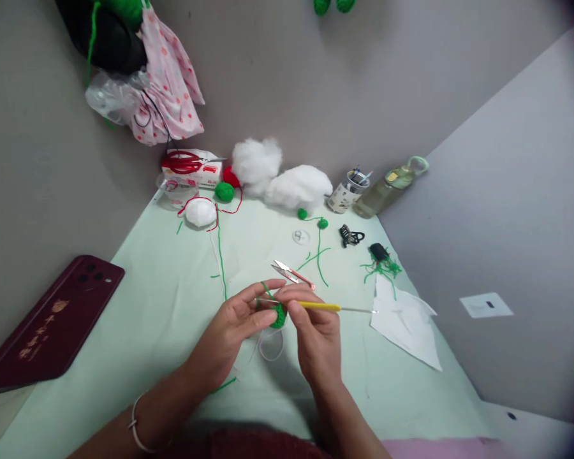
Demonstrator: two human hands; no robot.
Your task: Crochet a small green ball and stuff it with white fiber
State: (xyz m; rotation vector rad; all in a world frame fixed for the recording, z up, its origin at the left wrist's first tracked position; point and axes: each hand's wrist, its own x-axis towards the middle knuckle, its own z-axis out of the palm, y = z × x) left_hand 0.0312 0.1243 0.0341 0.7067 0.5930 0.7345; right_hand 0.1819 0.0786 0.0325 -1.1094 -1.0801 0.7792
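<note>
My left hand (pixel 242 322) pinches a small green crochet piece (pixel 278 317) between thumb and fingers, with green yarn looped over the raised index finger. In my right hand (pixel 318 331) is a crochet hook (pixel 321 307) with a yellow grip, its metal tip pointing left at the green piece. A thin white strand (pixel 271 347) hangs in a loop below the piece. Green yarn (pixel 221 255) runs from my left hand back to a green ball (pixel 224 191). Just beyond my fingers lie thread snips (pixel 294 274) with red handles.
White stuffing (pixel 296 186), a white yarn ball (pixel 199 211), a pen cup (pixel 348 191) and a bottle (pixel 387 188) stand along the back. On the right are a black hair claw (pixel 351 236), green yarn scraps (pixel 385 264) and white paper (pixel 404 322). A dark red case (pixel 52 319) lies left.
</note>
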